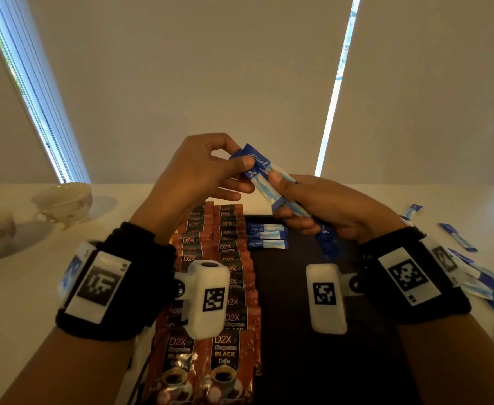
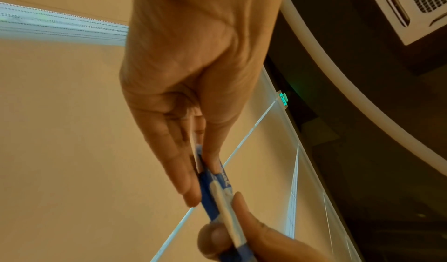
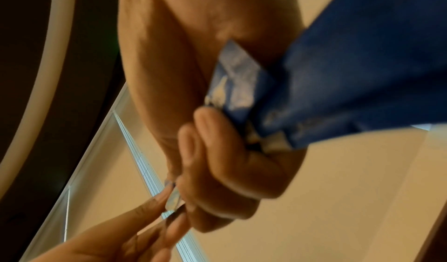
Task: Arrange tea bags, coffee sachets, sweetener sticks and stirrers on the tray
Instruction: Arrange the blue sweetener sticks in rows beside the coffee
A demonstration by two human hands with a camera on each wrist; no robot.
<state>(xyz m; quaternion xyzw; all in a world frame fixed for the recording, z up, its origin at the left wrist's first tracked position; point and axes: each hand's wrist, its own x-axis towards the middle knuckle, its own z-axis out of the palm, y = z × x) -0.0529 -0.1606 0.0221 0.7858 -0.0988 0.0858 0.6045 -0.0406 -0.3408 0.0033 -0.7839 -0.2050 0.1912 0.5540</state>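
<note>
Biggest risk here imo is the bundle of sweetener sticks (image 1: 272, 182) fanning out or a few slipping loose, since the right hand (image 1: 327, 209) is clutching several at once and the left hand (image 1: 202, 176) is pinching the top end of one between thumb and fingertips to pull it free. Tug too hard and the rest could drop onto the neat coffee sachets (image 1: 210, 287) or knock the three sticks (image 1: 266, 235) already laid at the far end of the dark tray (image 1: 313, 331) crooked. Both hands are raised above the tray, wrists angled in toward each other, right fingers curled round the lower half of the bundle. More loose sticks (image 1: 479, 276) sit on the table to the right.
</note>
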